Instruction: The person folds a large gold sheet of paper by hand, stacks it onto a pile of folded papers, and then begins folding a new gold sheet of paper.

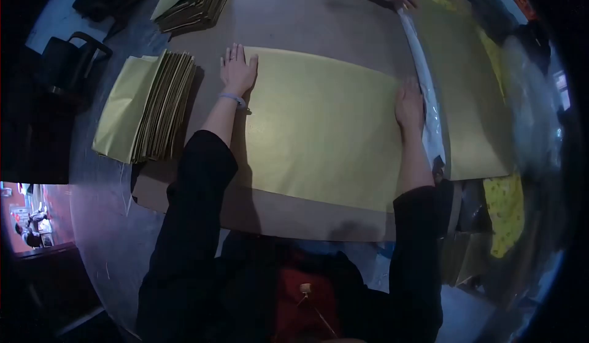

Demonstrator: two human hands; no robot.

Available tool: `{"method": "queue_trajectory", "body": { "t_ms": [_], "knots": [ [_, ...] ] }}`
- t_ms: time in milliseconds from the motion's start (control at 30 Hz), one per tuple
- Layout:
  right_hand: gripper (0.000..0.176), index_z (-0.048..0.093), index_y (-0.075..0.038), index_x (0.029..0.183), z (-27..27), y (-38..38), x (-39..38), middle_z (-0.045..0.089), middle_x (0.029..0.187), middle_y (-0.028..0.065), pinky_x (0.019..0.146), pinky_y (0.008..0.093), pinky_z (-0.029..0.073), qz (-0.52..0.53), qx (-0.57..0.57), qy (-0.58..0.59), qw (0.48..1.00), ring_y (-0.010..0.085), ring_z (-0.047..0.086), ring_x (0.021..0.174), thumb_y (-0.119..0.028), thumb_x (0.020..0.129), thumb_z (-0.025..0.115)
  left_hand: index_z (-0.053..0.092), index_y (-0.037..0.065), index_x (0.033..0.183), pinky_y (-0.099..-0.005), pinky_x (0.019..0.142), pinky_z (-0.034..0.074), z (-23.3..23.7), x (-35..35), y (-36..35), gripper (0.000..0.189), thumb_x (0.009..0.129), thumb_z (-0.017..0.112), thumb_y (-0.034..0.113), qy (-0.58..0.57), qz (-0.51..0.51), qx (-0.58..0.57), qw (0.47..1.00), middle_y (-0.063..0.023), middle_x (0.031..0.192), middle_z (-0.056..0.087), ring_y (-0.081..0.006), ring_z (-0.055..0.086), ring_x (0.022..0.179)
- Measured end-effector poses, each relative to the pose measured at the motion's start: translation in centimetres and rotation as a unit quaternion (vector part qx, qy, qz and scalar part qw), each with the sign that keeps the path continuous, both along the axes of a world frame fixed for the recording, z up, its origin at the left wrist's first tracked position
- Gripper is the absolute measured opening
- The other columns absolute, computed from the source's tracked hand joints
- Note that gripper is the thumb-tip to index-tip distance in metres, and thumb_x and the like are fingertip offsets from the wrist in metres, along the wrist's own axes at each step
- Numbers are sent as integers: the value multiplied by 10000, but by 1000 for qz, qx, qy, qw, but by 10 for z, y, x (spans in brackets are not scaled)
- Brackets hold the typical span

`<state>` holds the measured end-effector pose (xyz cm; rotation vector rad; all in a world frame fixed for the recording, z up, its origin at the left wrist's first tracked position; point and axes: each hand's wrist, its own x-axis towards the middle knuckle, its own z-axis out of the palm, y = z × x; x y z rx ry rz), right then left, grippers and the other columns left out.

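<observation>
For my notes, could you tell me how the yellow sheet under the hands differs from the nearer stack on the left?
The yellow sheet lies single and spread flat; the stack holds many folded pieces. The sheet has the left hand and right hand on it; the stack is untouched. Both look yellow.

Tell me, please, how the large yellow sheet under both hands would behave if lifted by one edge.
Thin and wide, the yellow sheet would probably droop. Flat on the brown board, it likely slides unless the left hand and right hand pin it.
</observation>
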<state>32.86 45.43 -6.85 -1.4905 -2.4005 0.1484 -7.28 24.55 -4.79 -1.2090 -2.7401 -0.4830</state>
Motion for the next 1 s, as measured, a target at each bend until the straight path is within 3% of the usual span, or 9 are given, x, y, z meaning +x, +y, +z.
{"method": "queue_trajectory", "body": {
  "t_ms": [100,133,300,333,467,567,633,933,1000],
  "knots": [
    [521,304,-50,1433,-3,-2,-10,240,1520,108,1134,464,176,-26,52,-82,995,262,205,1407,-303,981,239,328,47,1427,-450,1147,139,-6,-6,0,685,926,335,514,7,-4,2,1000,-107,1508,274,-282,187,1412],
    [522,303,-57,1434,-4,-6,-19,252,1518,98,1135,458,174,-49,96,-188,976,249,216,1406,-311,983,236,327,47,1427,-452,1146,141,-6,-5,1,681,929,330,511,17,1,4,1000,-107,1508,275,-285,188,1411],
    [501,341,-55,1406,8,-79,-139,332,1474,100,1108,453,228,110,75,-41,990,247,285,1374,-286,961,314,317,43,1430,-455,1145,143,-1,-1,0,660,933,329,477,27,-7,-19,999,-113,1501,288,-297,194,1409],
    [502,340,-56,1406,11,-94,-167,322,1481,95,1112,455,214,159,33,36,986,242,276,1379,-278,956,314,318,42,1429,-456,1145,144,-1,-2,-1,657,932,334,472,29,-4,-14,999,-114,1499,293,-301,197,1407],
    [490,342,-68,1413,25,-141,-273,271,1511,71,1135,457,180,256,26,-6,966,213,234,1400,-275,977,254,330,44,1424,-458,1143,153,-3,-3,-3,593,941,325,388,33,-18,2,999,-116,1496,297,-309,211,1402],
    [490,339,-81,1418,32,-145,-294,261,1516,61,1140,451,177,300,5,-3,954,209,229,1401,-281,982,237,334,48,1423,-461,1141,161,2,-9,-5,556,945,311,332,27,-25,-10,999,-116,1497,293,-308,223,1397],
    [488,342,-77,1414,29,-137,-278,270,1513,64,1139,442,186,322,8,14,947,217,261,1390,-290,984,253,350,43,1412,-466,1138,175,3,-2,-5,536,944,318,304,18,-16,-11,1000,-121,1493,297,-313,248,1386],
    [495,381,-62,1389,21,-8,-49,312,1488,100,1127,448,194,30,64,-46,996,253,284,1376,-334,992,264,362,31,1400,-475,1133,184,-1,0,-2,542,934,342,309,44,2,13,999,-132,1476,328,-318,258,1381],
    [477,400,-37,1366,-15,34,-13,338,1468,131,1112,448,217,38,104,-16,994,287,317,1352,-314,991,300,356,25,1402,-459,1136,187,11,8,-5,549,935,337,313,29,1,-7,1000,-135,1479,323,-315,256,1382]
  ]
}}
